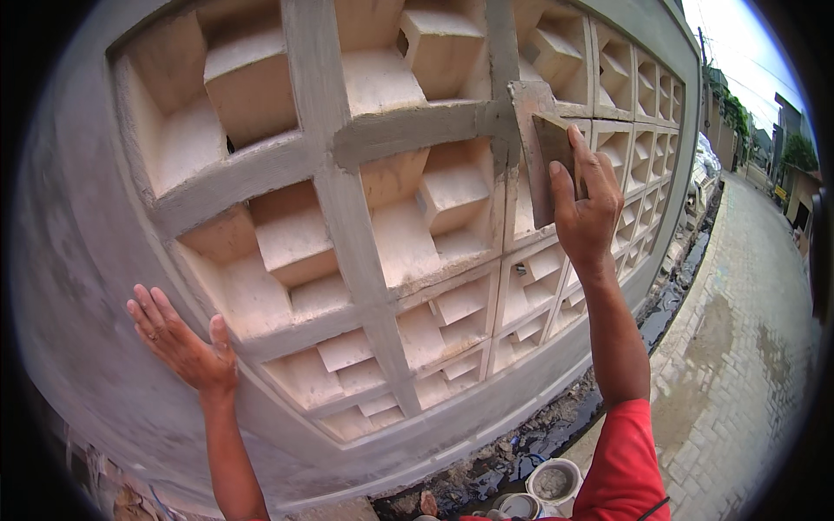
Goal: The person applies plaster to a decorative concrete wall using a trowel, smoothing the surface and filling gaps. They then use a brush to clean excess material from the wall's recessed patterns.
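Observation:
My right hand [591,204] grips a plastering trowel [532,130] with a flat, mortar-stained blade, its fingers wrapped around the handle. The blade stands nearly upright against the joints of a breeze-block panel [261,91] made of cream-coloured hollow blocks. Beside the blade, a darker band of mortar [408,135] covers the joint between two rows; smoother grey mortar coats the joints on the left. My left hand [187,343] is open, fingers stretched out, by the grey plastered wall [78,217] left of the panel. Whether its palm presses on the wall I cannot tell.
A narrow ditch with dark water [665,323] runs along the wall's foot. Below my right arm stand a bucket [554,463] with grey contents and another container [519,505]. To the right lies a paved street [738,304]; pale sacks [705,156] are heaped farther along.

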`<action>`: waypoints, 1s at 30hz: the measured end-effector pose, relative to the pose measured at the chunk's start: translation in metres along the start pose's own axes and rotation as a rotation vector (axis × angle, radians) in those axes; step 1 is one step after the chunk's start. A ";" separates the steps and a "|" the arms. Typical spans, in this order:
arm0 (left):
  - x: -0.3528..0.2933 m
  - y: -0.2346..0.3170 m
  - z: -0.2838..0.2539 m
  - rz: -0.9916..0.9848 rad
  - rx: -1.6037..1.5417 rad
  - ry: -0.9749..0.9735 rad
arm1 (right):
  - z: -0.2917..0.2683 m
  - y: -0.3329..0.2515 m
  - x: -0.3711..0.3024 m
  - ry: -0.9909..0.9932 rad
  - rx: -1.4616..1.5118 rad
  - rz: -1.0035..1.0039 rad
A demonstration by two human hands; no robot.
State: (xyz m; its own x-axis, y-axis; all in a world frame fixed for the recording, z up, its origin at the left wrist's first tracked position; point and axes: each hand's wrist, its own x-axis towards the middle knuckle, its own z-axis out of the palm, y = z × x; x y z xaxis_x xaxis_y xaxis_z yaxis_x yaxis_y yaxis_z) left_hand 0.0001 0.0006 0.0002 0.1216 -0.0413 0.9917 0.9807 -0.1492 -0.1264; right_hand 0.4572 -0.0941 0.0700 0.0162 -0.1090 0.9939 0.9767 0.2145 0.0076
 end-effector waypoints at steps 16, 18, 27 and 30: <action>-0.001 -0.003 -0.001 -0.006 -0.004 -0.009 | -0.065 -0.037 -0.085 -0.177 1.164 0.975; -0.003 -0.001 0.004 -0.001 -0.013 -0.012 | -0.052 -0.048 -0.082 -0.070 1.333 1.007; 0.001 -0.004 0.001 0.006 0.004 0.007 | 0.018 -0.043 -0.110 0.167 1.390 0.938; -0.001 -0.003 0.002 0.002 0.003 0.002 | 0.029 -0.043 -0.112 0.202 1.400 0.945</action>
State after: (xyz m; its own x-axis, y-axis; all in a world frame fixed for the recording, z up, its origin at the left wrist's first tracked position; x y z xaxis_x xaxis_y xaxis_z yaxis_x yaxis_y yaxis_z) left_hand -0.0023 0.0032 -0.0002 0.1235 -0.0435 0.9914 0.9809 -0.1458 -0.1286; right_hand 0.4073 -0.0631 -0.0382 0.5708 0.4595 0.6804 -0.3091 0.8880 -0.3404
